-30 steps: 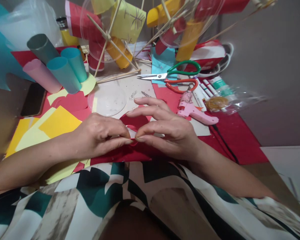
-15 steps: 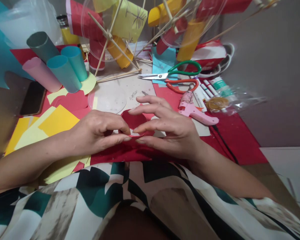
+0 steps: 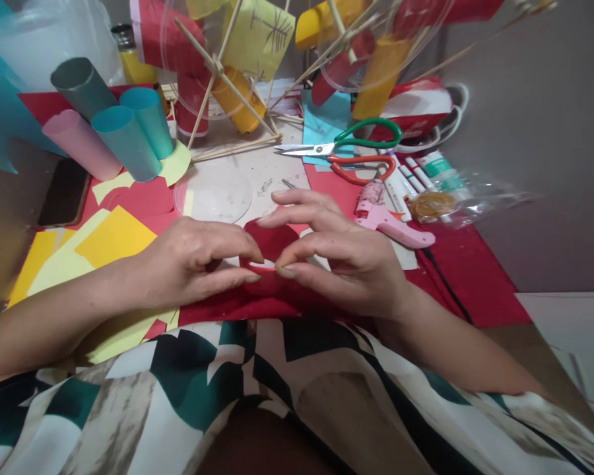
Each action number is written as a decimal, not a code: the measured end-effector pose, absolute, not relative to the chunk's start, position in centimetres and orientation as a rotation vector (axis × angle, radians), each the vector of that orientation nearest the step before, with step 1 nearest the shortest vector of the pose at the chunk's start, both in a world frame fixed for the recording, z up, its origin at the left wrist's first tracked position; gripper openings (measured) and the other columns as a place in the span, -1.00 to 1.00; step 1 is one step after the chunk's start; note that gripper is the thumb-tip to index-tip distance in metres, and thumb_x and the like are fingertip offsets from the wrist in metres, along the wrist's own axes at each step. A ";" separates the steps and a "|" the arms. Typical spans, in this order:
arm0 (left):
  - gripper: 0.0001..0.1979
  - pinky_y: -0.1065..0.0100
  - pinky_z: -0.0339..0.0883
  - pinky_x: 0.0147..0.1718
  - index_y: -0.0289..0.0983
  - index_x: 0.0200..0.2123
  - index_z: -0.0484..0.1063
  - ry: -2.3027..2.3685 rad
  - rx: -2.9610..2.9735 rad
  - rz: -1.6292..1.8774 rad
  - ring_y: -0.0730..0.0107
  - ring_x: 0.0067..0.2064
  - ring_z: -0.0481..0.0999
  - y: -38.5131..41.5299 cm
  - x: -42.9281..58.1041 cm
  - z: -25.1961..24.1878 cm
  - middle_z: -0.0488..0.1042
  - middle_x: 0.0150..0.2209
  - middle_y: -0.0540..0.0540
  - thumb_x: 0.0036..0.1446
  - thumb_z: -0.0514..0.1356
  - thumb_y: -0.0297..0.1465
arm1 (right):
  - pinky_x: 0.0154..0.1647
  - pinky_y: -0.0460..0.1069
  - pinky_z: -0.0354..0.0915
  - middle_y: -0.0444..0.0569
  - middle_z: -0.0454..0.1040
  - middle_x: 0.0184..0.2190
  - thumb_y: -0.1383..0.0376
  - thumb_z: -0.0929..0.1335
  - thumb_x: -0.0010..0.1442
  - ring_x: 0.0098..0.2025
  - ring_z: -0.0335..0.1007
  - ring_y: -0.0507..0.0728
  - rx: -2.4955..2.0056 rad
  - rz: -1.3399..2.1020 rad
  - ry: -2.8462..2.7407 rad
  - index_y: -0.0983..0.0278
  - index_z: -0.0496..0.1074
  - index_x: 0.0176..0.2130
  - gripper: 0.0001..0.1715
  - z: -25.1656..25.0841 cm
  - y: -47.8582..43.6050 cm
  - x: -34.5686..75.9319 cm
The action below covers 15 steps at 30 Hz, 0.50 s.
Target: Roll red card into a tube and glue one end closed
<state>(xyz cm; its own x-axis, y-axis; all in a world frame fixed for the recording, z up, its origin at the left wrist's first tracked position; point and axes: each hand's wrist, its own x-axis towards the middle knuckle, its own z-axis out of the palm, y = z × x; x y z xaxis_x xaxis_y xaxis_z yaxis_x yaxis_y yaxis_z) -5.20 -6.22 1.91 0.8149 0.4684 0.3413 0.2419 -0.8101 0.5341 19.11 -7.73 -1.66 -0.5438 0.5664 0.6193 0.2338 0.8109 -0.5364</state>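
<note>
A curled piece of red paper [image 3: 270, 243] sits between my two hands at the near edge of the table. My left hand [image 3: 198, 260] pinches its left side with thumb and forefinger. My right hand [image 3: 341, 254] pinches its right side, thumb and forefinger closed, the other fingers stretched out above it. The fingertips of both hands nearly meet at the paper's near edge. A larger red sheet [image 3: 277, 303] lies under both hands.
Paper tubes in teal, pink and grey [image 3: 123, 135] stand at the left near a dark phone [image 3: 66, 191]. A clear plastic disc [image 3: 212, 194], scissors [image 3: 346, 142], a pink glue gun [image 3: 389, 221], pens and rubber bands [image 3: 430, 204] lie behind. Stick-and-paper models [image 3: 228, 59] rise at the back.
The red paper has been rolled up higher between the fingers, showing more of its round curl. Both hands stay in nearly the same place.
</note>
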 end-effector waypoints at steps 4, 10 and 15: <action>-0.89 0.51 0.44 -0.28 -0.29 -0.27 0.53 0.533 2.512 0.646 0.49 -0.30 0.61 -6.1 -5.3 2.4 0.63 -0.32 -0.07 0.32 0.21 -0.42 | 0.34 0.31 0.23 -0.08 0.57 0.05 0.30 0.47 0.22 0.29 0.33 0.27 -0.613 0.487 -2.107 0.13 0.57 -0.27 -0.96 -1.5 -7.6 19.4; -0.91 0.54 0.41 -0.33 -0.30 -0.30 0.52 0.539 2.494 0.668 0.53 -0.36 0.58 -6.3 -4.9 1.9 0.61 -0.37 -0.05 0.29 0.24 -0.45 | 0.30 0.32 0.27 -0.03 0.57 0.06 0.26 0.49 0.20 0.29 0.33 0.27 -0.616 0.408 -2.144 0.12 0.56 -0.24 -0.93 -1.8 -7.7 18.9; -0.91 0.55 0.43 -0.31 -0.31 -0.26 0.53 0.478 2.533 0.679 0.50 -0.32 0.62 -6.3 -4.8 1.1 0.65 -0.32 -0.09 0.30 0.22 -0.45 | 0.27 0.28 0.32 -0.02 0.58 0.03 0.31 0.44 0.25 0.27 0.35 0.25 -0.590 0.378 -2.188 0.18 0.51 -0.29 -0.97 -2.0 -7.8 18.7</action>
